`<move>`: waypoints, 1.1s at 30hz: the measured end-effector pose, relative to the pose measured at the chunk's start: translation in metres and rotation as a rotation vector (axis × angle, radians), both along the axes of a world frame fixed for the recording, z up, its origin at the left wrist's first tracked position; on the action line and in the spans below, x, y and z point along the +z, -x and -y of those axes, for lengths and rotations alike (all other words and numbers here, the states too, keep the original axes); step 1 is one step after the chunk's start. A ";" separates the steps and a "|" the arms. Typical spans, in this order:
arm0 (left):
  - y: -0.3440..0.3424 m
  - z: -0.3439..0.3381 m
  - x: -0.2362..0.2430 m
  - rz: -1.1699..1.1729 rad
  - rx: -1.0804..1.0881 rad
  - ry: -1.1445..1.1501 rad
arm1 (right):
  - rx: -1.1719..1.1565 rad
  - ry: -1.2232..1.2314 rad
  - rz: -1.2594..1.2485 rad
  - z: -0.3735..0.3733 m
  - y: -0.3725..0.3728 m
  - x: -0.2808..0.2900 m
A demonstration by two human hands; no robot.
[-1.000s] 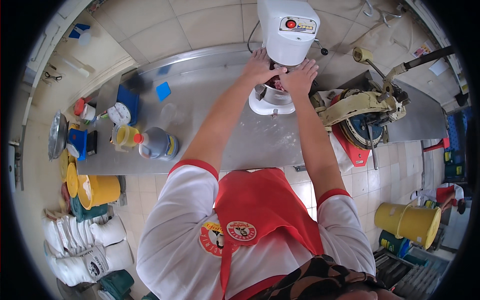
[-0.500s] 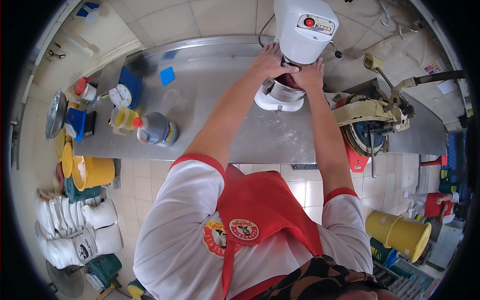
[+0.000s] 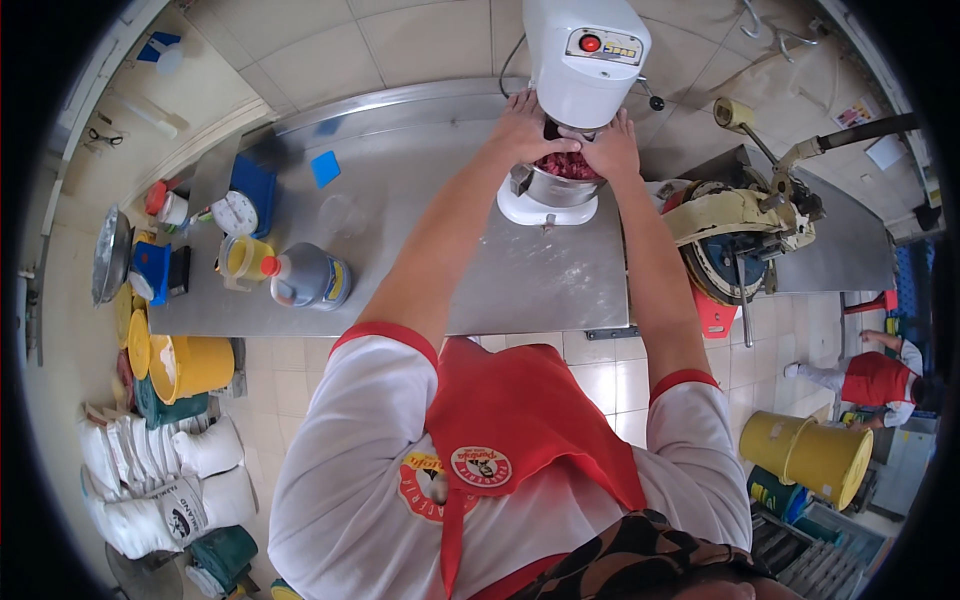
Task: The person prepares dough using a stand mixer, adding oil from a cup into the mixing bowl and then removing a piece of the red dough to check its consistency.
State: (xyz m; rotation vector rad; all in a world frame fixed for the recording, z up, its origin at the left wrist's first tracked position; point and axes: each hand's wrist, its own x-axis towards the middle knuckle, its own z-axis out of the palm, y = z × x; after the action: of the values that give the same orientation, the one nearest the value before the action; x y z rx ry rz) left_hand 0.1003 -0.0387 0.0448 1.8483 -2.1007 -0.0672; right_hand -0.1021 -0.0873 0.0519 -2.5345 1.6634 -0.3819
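A white tabletop mixer [image 3: 585, 75] with a red button stands at the back of the steel table. Under its head sits a metal bowl [image 3: 555, 190] on a white base, with chunky dark red stuff like chopped meat [image 3: 568, 165] showing inside. Both my arms reach to this bowl. At its left side lies my left hand [image 3: 525, 135], fingers stretched away from me and thumb pointing inward across the top. My right hand [image 3: 608, 150] mirrors it on the right, fingers extended, thumb inward. The thumbs nearly meet beneath the mixer head. The bowl's far side is hidden.
On the steel table [image 3: 400, 230] to the left are a large jug [image 3: 310, 277] with a red cap, a yellow pitcher [image 3: 245, 258], a blue scale [image 3: 255, 190] and a blue scraper [image 3: 325, 169]. An old cream-coloured machine [image 3: 730, 230] stands right. A co-worker [image 3: 880, 380] is farther right.
The view has shifted slightly, so the mixer appears farther left. More of the red contents shows between my hands, which stay at the bowl. The co-worker at right has changed posture.
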 end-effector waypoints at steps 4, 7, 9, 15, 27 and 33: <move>0.003 -0.002 0.005 -0.012 -0.011 -0.017 | 0.014 0.029 -0.106 0.000 0.001 -0.006; 0.002 -0.003 0.009 0.022 -0.062 -0.044 | 0.099 0.073 -0.204 0.004 0.004 -0.010; 0.003 -0.002 0.009 -0.002 -0.063 -0.046 | 0.097 0.073 -0.198 0.006 0.003 -0.010; -0.004 -0.003 0.003 -0.023 -0.030 0.004 | 0.103 0.007 -0.189 -0.002 -0.005 0.000; 0.002 -0.006 0.009 0.032 -0.014 -0.094 | 0.078 0.008 -0.004 -0.014 0.002 0.010; 0.001 -0.003 0.011 0.040 -0.038 -0.072 | 0.191 0.115 -0.178 -0.008 0.015 0.002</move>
State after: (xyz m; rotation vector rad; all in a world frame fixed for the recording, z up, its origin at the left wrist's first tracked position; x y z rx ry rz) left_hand 0.0991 -0.0359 0.0560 1.8655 -2.1884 -0.1177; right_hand -0.1174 -0.0791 0.0543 -2.8581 1.4718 -0.2492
